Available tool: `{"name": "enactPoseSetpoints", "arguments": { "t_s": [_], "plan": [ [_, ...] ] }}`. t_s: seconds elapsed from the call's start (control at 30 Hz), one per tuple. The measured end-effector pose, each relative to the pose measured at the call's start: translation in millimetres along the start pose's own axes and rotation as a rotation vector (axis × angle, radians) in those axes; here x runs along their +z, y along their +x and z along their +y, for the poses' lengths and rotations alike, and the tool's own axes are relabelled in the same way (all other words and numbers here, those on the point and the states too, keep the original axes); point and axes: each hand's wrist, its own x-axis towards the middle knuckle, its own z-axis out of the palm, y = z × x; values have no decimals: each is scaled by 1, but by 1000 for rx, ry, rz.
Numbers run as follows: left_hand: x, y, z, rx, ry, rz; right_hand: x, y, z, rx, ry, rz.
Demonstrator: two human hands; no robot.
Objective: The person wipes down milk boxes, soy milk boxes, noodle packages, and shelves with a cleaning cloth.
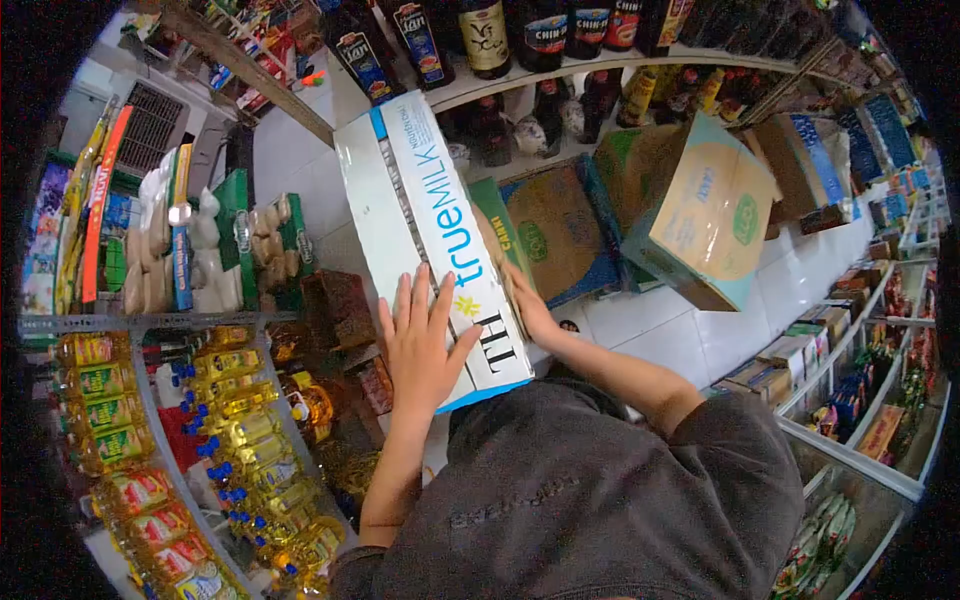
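so there's a white milk box [425,215] right under the left hand [420,345], fingers fanned flat on it, right hand [526,308] laid straight along its side, brown carton [715,205] off past that one

The milk box [415,190] lies under the left hand [422,335], with the right hand [530,310] against its right side. Oil bottles [112,410] stand on shelves [200,322] to the left; sauce bottles [545,38] line a shelf [600,62] ahead; cardboard boxes [712,205] are to the right.

Left grip [425,335] lies flat, palm down, 5 digits spread; right grip [532,312] angles inward, fingers extended, right elbow [688,402] bent.
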Motion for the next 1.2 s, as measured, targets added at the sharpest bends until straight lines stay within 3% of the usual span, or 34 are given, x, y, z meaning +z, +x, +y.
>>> {"name": "enactPoseSetpoints", "arguments": {
  "t_s": [0.07, 0.13, 0.17, 0.23, 0.3, 0.33, 0.4, 0.47, 0.53, 0.6, 0.73, 0.8, 0.83, 0.9, 0.97, 1.07, 1.17, 1.2],
  "plan": [
    [-13, -3, 1, -155, 120, -56, 16, 31, -26, -155, 2, 97],
    [5, 3, 1, -222, 90, 42, 10, 85, -65, -364, -39, 116],
    [9, 2, 0, -301, 23, 108, 7, 105, -77, -363, -25, 114],
    [10, 4, 0, -278, -14, 138, 4, 144, -84, -376, -4, 103],
    [10, 4, -1, -207, 16, 140, 4, 173, -74, -157, 294, 186],
    [10, 3, -2, -190, -1, 135, 1, 183, -53, -161, 298, 184],
    [9, 4, -2, -197, -7, 129, -11, 200, 17, -61, 70, 220],
    [8, 4, -3, -201, -21, 118, -16, 184, 73, -212, -264, 341],
    [8, 4, -3, -194, -27, 97, -29, 133, 61, -7, -591, 200],
    [7, 5, -1, -200, -30, 89, -33, 82, 54, -164, -862, 156],
    [7, 7, -1, -215, -16, 76, -33, 51, 65, -257, -876, 156],
    [5, 6, -1, -223, -2, 77, -19, 65, 51, 38, -113, 207],
    [4, 7, 1, -226, -6, 74, -12, 77, 32, 34, -103, 199],
    [3, 9, 2, -238, 1, 77, -1, 109, -18, -262, -24, 249],
    [2, 10, 4, -252, 15, 52, 1, 144, -60, -402, -58, 220],
    [5, 8, 1, -279, 0, 71, 0, 198, -71, -418, -98, 208],
    [5, 11, 1, -300, -24, 100, -11, 222, -4, -282, -240, 287],
    [5, 11, 2, -315, -23, 91, -23, 217, 19, -243, -431, 223]
  ]
}}
